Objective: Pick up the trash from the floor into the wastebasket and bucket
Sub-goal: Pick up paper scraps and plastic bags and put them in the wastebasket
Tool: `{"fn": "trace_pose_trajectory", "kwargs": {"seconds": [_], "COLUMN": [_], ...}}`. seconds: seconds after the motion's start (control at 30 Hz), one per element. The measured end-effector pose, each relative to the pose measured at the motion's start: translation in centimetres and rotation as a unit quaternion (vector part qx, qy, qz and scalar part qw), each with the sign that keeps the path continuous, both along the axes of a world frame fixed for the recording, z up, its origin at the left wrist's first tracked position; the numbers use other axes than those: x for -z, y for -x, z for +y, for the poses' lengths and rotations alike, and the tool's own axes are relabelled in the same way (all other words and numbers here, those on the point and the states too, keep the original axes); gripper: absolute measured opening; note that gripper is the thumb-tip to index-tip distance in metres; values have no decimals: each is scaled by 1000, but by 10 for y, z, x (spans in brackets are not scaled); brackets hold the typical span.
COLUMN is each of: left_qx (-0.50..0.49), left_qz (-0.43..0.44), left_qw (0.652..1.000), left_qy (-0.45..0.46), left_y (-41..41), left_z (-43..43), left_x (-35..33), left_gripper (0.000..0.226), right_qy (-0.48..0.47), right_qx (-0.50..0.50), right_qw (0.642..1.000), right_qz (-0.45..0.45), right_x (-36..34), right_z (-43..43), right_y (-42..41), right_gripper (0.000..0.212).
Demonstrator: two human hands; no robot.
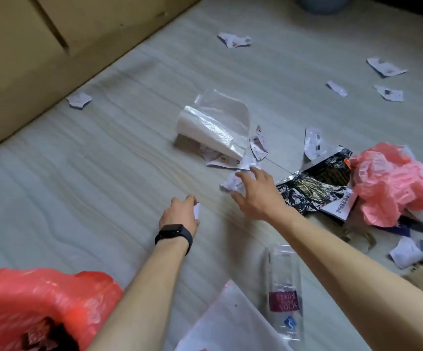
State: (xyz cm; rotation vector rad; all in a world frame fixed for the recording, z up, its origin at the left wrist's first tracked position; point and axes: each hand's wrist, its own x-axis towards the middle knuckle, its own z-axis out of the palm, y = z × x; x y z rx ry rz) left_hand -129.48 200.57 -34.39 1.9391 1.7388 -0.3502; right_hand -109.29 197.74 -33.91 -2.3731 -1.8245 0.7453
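left hand (180, 214) pinching paper scrap (197, 210), right hand (256, 191) spread over crumpled paper (232, 183)

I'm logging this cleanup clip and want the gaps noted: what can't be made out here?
Head view:
Red-lined container: cut off by the bottom-left edge; wastebasket or bucket, cannot tell.
Grey-blue round object: cut off by the top edge.
Paper scrap: mostly hidden behind the left hand holding it.
Print on the torn papers: too small and blurred.

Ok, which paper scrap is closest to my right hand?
The crumpled white scrap, right at the fingers of the right hand; the rest lie farther off.
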Motion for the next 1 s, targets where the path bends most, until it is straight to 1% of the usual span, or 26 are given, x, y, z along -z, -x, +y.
{"fn": "trace_pose_trajectory", "kwargs": {"seconds": [0.17,0.2,0.23,0.3,0.33,0.43,0.5,0.57,0.67,0.7,0.77,0.83,0.93,1.0], "left_qx": [15,14,13,11,8,7,9,34,77,86,94,77,17,-10], "left_qz": [-15,-19,-23,-28,-28,-22,-15,-7,-30,-50,-88,-118,-191,-227], "left_qw": [1000,1000,1000,999,999,1000,1000,999,996,995,992,990,980,972], "left_qy": [-5,-6,-8,-14,-15,-10,1,17,17,5,-14,-30,-53,-61], "left_y": [8,10,11,11,11,8,8,9,8,9,13,25,55,80], "left_z": [5,5,4,4,5,6,3,0,-7,-10,-13,-20,-39,-61], "left_x": [6,7,7,9,9,8,6,-2,-30,-48,-81,-120,-176,-211], "left_gripper": [42,43,44,43,42,39,34,27,26,26,32,39,42,48], "right_qy": [41,25,-8,-64,-71,-49,-17,34,118,144,215,260,271,240], "right_qx": [20,25,24,13,3,-32,-48,-45,51,60,5,-27,-27,-34], "right_qw": [999,999,999,995,993,985,984,987,990,987,977,965,961,969], "right_qz": [-11,-27,-47,-78,-93,-164,-172,-152,-59,-37,-4,33,54,46], "right_x": [25,30,34,35,34,32,26,16,-6,-20,-48,-89,-153,-194], "right_z": [35,35,32,28,25,9,-2,-14,-29,-37,-49,-62,-76,-85], "right_y": [-5,-3,-2,7,12,27,37,42,39,39,37,33,23,26], "right_gripper": [83,80,71,43,34,28,27,27,25,24,25,25,22,23]}}
